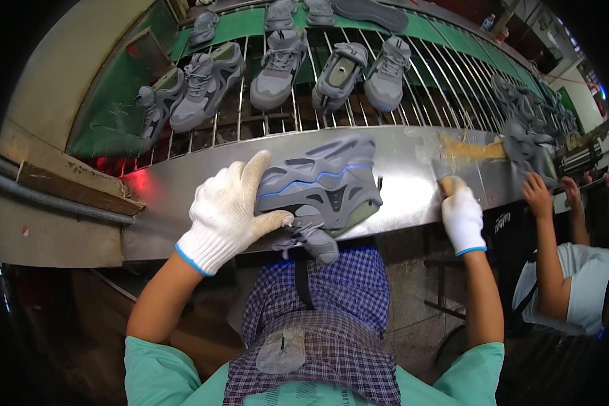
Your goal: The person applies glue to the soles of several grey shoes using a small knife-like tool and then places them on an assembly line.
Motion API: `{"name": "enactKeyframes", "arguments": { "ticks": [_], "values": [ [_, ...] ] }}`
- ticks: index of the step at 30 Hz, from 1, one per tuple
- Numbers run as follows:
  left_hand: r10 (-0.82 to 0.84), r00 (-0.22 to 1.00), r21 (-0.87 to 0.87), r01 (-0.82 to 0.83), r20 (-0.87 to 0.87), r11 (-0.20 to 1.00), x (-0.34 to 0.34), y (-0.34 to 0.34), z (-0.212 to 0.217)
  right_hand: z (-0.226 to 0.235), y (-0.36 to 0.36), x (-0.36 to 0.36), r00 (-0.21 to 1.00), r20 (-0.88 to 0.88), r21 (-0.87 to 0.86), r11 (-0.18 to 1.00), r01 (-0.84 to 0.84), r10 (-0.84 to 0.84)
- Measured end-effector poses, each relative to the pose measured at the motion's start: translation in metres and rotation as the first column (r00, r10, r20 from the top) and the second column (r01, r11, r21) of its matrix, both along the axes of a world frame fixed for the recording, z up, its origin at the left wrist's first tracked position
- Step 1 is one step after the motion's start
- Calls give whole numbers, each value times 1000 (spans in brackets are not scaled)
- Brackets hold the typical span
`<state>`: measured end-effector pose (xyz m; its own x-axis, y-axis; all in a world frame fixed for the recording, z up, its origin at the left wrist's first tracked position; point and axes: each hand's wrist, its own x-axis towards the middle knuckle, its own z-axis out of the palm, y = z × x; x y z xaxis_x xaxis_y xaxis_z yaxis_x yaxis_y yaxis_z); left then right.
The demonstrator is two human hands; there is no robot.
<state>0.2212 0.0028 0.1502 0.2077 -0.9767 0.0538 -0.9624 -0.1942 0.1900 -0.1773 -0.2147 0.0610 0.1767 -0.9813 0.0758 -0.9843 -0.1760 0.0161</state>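
A grey sports shoe [318, 181] lies tilted on its side over the metal ledge, its wavy sole turned away from me and marked by a bright blue line. Its laces and tongue hang toward my lap. My left hand [224, 203], in a white knit glove, grips the shoe's left end between thumb and fingers. Farther right, above the ledge, my gloved right hand [461, 215] is closed, fingers curled. A blurred, flat grey shape shows just beyond its fingertips; I cannot tell what it is. The right hand is apart from the shoe.
Several grey shoes [277, 71] stand on a rack of metal rods [453, 81] beyond the steel ledge [406, 145]. More shoes [531, 139] are heaped at the right. A co-worker's hands [538, 195] are close by on that side. A wooden block [81, 188] borders the left.
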Motion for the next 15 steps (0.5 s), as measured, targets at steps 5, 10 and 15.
{"name": "enactKeyframes", "arguments": {
  "ticks": [5, 10, 15],
  "values": [
    [-120, 988, 133, 132, -92, 982, -10, -27, 19, 74, 71, 54, 823, 563, 246, 937, -247, 69],
    [-194, 970, 338, 233, -145, 912, -24, -80, 39, 105, 106, 123, 792, 476, 332, 756, -564, 382],
    [-207, 963, 272, 248, -171, 930, -19, -79, 32, 86, 98, 143, 666, 620, 114, 792, -600, 415]
  ]
}}
